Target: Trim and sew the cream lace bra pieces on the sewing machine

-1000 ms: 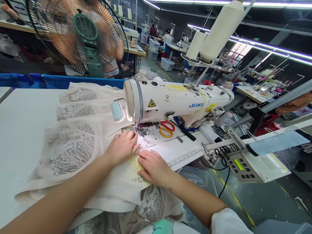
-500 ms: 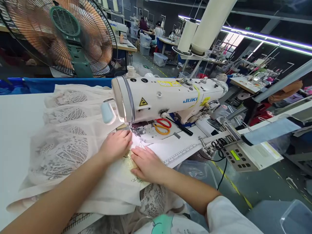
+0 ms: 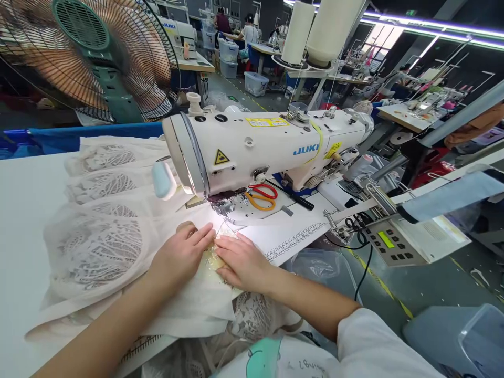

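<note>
White fabric with lace panels (image 3: 106, 247) is spread over the table left of the sewing machine (image 3: 252, 147). My left hand (image 3: 183, 254), fingers bent, grips the fabric just in front of the lit needle area. Close beside it, my right hand (image 3: 246, 262) presses its fingers together on the same fabric's edge. Between both hands shows a shiny yellowish patch (image 3: 213, 258), partly covered by fingers. What lies under my fingertips is hidden. More lace (image 3: 252, 315) hangs over the table's front edge toward my lap.
Scissors with red and orange handles (image 3: 262, 197) lie on the machine bed, near a black-handled tool (image 3: 301, 200). A large fan (image 3: 90, 52) stands at the back left. Thread cones (image 3: 297, 34) rise behind the machine; a control box (image 3: 409, 239) is at right. People sit farther back.
My left hand has drawn back slightly from the needle area toward me, its fingers more bent. My right hand stays on the fabric beside it. The camera view has swung rightward.
</note>
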A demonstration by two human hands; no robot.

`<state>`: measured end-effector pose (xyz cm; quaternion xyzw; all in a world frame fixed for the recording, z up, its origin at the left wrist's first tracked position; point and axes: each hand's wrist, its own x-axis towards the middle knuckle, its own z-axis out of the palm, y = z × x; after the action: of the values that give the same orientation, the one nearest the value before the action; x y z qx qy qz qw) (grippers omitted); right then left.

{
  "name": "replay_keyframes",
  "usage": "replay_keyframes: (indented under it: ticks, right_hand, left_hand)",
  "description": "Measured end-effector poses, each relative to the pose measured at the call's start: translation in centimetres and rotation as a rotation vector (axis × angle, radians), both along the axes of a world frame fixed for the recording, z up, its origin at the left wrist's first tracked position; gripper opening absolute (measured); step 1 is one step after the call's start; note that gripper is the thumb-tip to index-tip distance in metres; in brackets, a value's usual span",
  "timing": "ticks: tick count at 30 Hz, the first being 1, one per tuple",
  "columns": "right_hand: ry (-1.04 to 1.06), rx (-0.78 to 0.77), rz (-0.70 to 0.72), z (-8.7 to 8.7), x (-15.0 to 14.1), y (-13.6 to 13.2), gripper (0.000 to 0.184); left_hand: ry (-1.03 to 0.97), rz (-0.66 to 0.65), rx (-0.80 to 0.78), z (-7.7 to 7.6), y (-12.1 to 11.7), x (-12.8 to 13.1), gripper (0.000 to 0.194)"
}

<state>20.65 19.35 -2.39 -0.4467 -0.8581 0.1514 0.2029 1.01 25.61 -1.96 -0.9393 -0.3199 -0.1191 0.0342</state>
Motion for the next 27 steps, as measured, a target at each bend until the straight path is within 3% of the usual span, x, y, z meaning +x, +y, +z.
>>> replay_keyframes:
  ticks: [6, 15, 22, 27]
  right_hand:
    - [0.105, 0.044, -0.062, -0.8, 2.8, -0.8, 0.030]
    - [0.104, 0.072, -0.074, -0.8, 2.7, -0.7, 0.028]
    - [-0.141, 0.033, -0.128, 1.2, 0.7, 3.0, 0.038]
    - [-0.284, -0.028, -0.141, 1.9, -0.1, 4.2, 0.038]
  left_hand:
    - [-0.065, -0.073, -0.113, 0.0, 1.1, -0.6, 0.043]
    - [-0.062, -0.109, -0.162, 0.9, 2.3, -0.5, 0.043]
    - [-0.018, -0.165, -0.153, 1.2, 2.7, -0.3, 0.039]
    - [0.020, -0.125, -0.100, 1.6, 2.6, 0.2, 0.036]
